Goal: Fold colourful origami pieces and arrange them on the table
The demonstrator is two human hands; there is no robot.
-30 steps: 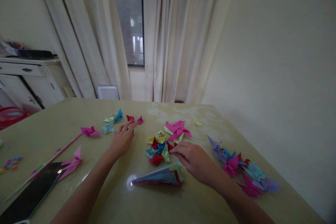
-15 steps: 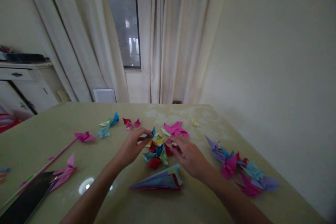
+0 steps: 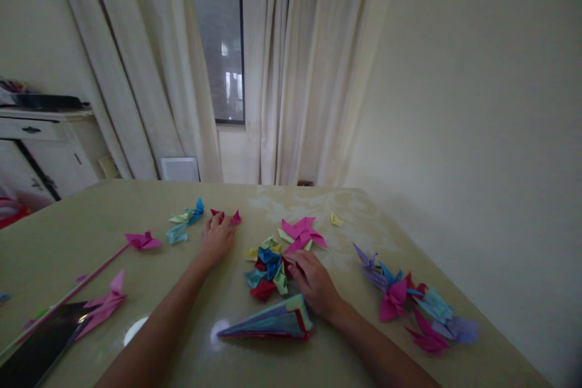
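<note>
Centrally, one folded-paper cluster (image 3: 271,262) lay near one pink pinwheel (image 3: 304,232). Our right hand (image 3: 313,280) was at the cluster's edge, our left hand (image 3: 217,239) by two visible small pieces (image 3: 236,218); we couldn't tell either's grip.

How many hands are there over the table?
2: the left hand at the small pink and red papers, the right hand at the edge of the colourful paper pile.

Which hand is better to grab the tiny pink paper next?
Probably the left hand: it's close beside the pink paper, while the right hand is farther away, by the colorful paper pile.
</note>
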